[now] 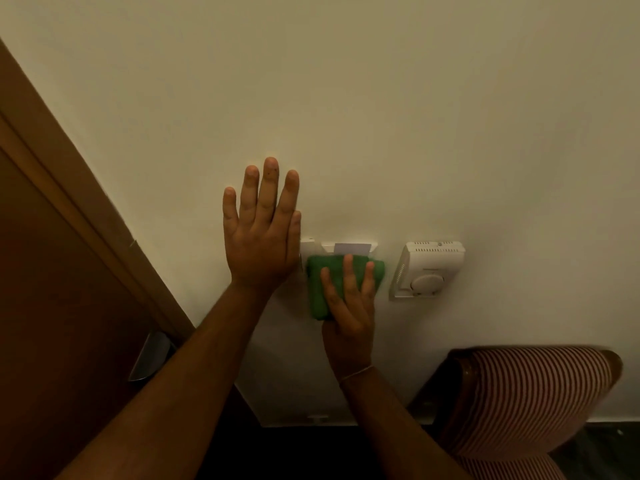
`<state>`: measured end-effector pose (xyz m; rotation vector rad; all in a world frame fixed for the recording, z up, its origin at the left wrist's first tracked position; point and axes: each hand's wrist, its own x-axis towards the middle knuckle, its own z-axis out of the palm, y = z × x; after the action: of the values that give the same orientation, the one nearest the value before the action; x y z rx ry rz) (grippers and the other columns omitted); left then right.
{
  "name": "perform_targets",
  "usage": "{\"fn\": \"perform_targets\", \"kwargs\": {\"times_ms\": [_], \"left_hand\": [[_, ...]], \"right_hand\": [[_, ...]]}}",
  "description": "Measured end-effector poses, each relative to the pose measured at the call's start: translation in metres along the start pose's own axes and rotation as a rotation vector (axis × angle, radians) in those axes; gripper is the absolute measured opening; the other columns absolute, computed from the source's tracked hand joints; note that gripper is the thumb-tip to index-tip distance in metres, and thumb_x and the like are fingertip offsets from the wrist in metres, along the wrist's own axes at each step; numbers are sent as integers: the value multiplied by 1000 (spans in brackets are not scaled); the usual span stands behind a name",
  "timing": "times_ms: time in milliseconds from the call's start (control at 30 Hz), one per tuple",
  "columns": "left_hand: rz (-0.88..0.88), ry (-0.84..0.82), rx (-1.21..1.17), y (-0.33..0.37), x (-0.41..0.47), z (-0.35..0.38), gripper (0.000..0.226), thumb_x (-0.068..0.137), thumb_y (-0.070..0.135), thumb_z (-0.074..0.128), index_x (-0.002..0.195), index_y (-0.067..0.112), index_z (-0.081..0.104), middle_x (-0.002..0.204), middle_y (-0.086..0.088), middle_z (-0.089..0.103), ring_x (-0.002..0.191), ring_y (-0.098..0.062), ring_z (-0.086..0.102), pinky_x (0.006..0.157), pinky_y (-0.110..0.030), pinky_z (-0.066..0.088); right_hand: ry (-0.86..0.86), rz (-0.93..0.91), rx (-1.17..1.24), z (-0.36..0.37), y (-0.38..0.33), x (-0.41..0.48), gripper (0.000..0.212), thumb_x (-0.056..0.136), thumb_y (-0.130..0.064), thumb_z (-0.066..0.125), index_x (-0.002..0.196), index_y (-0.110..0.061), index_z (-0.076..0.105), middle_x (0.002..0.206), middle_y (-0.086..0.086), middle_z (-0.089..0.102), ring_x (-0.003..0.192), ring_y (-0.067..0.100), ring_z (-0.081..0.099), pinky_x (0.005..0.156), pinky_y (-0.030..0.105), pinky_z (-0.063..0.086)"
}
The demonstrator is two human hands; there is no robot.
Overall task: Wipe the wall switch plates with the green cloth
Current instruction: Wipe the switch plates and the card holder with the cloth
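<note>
Both forearms (194, 368) rise from the bottom edge. Left hand (258, 233) lies flat on the wall (381, 116) at centre frame, fingers straight, holding nothing. Just right of it, the right hand (349, 303) presses the folded green cloth (320, 289) with straight fingers over the switch plates (309, 245), whose top slot holds a pale card (351, 248). Further right hangs a thermostat (427, 268); a striped chair (533, 393) fills the lower right.

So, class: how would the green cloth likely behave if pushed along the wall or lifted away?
Probably floppy: the green cloth has rounded, folded edges that bulge beside the right hand. It is likely light, since that flat hand alone pins it to the wall. It should slide easily over the smooth switch plate.
</note>
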<state>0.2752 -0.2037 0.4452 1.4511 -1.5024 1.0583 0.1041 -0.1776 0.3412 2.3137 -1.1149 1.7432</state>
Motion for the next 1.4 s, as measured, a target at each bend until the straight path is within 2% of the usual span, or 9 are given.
{"fn": "perform_targets", "kwargs": {"times_ms": [133,267,400,500,633,767,933,1233,1400], "left_hand": [[4,-2,19,-2,0,1,67,118,34,33,179,23,5,186,0,-11,173,-23,-6,138,-50,-2],[7,-25,10,-2,0,-1,68,118,34,33,179,23,5,186,0,-12,172,-23,-7,138,-49,-4],[-2,-59,2,0,1,-6,69,119,34,34,178,24,1,185,1,-16,172,-21,-12,138,-48,-7],[19,-75,9,-3,2,-10,68,119,35,32,178,26,-1,184,3,-18,171,-18,-14,138,-45,-8],[-31,-63,7,-14,10,-15,66,120,38,26,178,27,-3,184,5,-20,171,-17,-15,138,-44,-9],[-37,-7,4,-20,17,-11,66,118,35,29,178,25,2,184,4,-16,171,-19,-12,138,-47,-7],[-49,-14,-31,-19,16,-10,66,118,37,26,178,26,0,184,6,-17,171,-18,-14,137,-46,-10],[-48,-18,-32,-19,15,-10,65,119,38,23,177,27,-3,184,7,-18,171,-17,-15,137,-46,-10],[-62,-36,-36,-18,15,-10,65,119,38,23,177,28,-3,184,6,-18,171,-18,-14,137,-46,-11]], "right_hand": [[-57,-97,-27,8,-9,6,49,109,-5,50,154,-22,45,163,5,42,165,28,16,131,54,25],[-77,-165,-101,-15,12,8,38,115,-17,42,152,-22,51,164,7,42,164,28,19,132,51,26],[7,111,-12,-32,18,0,39,116,-19,40,153,-24,51,172,9,29,162,42,21,133,51,24],[16,168,56,-24,4,-1,40,117,-21,34,154,-23,50,173,9,29,163,42,18,133,55,22],[-5,82,72,-9,-11,9,52,106,-3,48,154,-22,47,170,2,32,165,34,14,129,62,26],[-77,-122,24,8,-21,19,40,114,-15,44,152,-23,52,163,7,46,164,29,21,132,52,26],[-82,-209,-72,-3,6,12,39,114,-20,47,153,-22,51,167,4,37,164,30,22,132,52,27],[10,124,-8,-17,17,-12,43,116,-24,36,159,-27,35,177,-6,17,166,34,10,127,65,28],[-21,42,15,4,-18,2,54,104,-5,50,155,-23,44,164,1,41,166,26,9,126,63,31]]}}
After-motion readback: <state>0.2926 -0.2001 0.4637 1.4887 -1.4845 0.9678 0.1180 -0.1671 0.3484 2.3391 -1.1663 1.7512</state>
